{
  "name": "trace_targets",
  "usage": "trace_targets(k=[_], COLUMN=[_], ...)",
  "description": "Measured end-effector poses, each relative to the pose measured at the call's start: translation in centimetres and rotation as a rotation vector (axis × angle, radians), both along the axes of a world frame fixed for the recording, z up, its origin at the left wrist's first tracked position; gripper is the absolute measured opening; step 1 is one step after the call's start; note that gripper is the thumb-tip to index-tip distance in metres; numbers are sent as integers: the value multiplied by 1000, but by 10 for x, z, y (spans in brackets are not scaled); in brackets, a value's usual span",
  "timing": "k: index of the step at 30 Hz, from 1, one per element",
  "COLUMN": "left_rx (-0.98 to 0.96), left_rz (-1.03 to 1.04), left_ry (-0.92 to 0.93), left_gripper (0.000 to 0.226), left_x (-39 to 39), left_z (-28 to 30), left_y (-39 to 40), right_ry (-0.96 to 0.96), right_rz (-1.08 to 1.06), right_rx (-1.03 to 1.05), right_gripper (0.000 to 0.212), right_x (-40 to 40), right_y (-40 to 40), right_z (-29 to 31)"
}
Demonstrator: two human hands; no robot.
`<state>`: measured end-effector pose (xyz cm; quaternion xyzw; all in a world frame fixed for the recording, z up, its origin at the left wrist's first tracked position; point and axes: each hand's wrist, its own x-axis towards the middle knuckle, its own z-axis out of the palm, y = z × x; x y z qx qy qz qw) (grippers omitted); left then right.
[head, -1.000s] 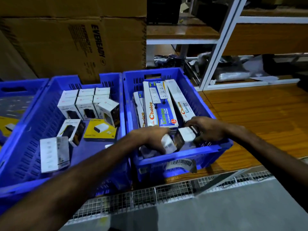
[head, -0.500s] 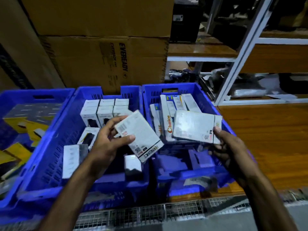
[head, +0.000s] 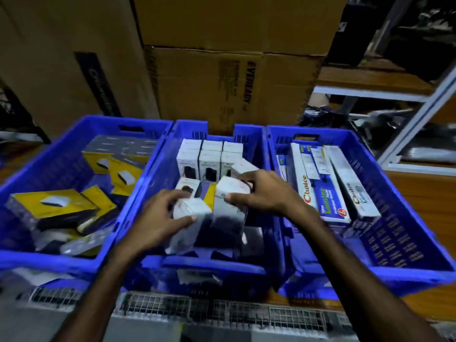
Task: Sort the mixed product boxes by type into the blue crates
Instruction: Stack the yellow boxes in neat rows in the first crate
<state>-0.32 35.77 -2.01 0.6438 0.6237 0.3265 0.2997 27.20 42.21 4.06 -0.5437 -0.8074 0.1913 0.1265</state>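
Nearest the camera, a wire-mesh shelf edge [head: 222, 312] runs across the bottom, blurred and partly covered by both forearms. Above it stands the middle blue crate [head: 209, 267], its near wall smeared by motion; a label on that wall cannot be read. Over this crate the left hand [head: 158, 218] grasps a small white box [head: 190, 211], thumb on its near side and fingers curled over the far side. Just beside it the right hand [head: 264, 191] grips a second white box [head: 229, 201] from above, thumb on the near face; the two boxes touch or nearly touch, and their lower ends dissolve into dark blur, so their print is unreadable. A yellow box [head: 209, 196] peeks out between the hands, mostly hidden. Behind, a row of upright white boxes [head: 209, 159] stands against the crate's far wall.

The left blue crate [head: 74, 257] holds tumbled yellow-and-black boxes [head: 54, 206], its left side cut off. The right blue crate [head: 407, 270] holds long boxes marked "Choice" [head: 306, 191] lying lengthwise, with the wrist covering some.

Farthest back are stacked cardboard cartons [head: 222, 90], one printed EVEREADY, and a white metal rack [head: 419, 112], whose contents are too dark to identify.
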Motion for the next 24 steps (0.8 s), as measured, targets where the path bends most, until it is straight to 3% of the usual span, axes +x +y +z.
trace_targets(k=[2, 4, 6, 9, 14, 19, 24], left_rx=[7, 56, 146, 281, 317, 257, 250], left_rz=[11, 89, 144, 134, -48, -211, -256], left_ry=[76, 51, 58, 88, 97, 121, 157], left_gripper=[64, 48, 28, 16, 6, 2, 4], left_x=[-5, -10, -14, -23, -41, -53, -56], left_z=[-5, -4, -3, 1, -1, 4, 3], left_y=[-1, -2, 0, 7, 25, 54, 67], right_ry=[-8, 66, 135, 116, -41, -199, -517], right_rz=[58, 20, -29, -63, 9, 116, 187], right_rx=[-107, -178, -181, -123, -87, -145, -133], right_gripper=[74, 80, 79, 71, 29, 31, 66], right_x=[-16, -24, -26, -24, -31, -47, -73], right_y=[10, 19, 29, 42, 65, 68, 73], right_z=[-5, -8, -15, -33, -64, -82, -101])
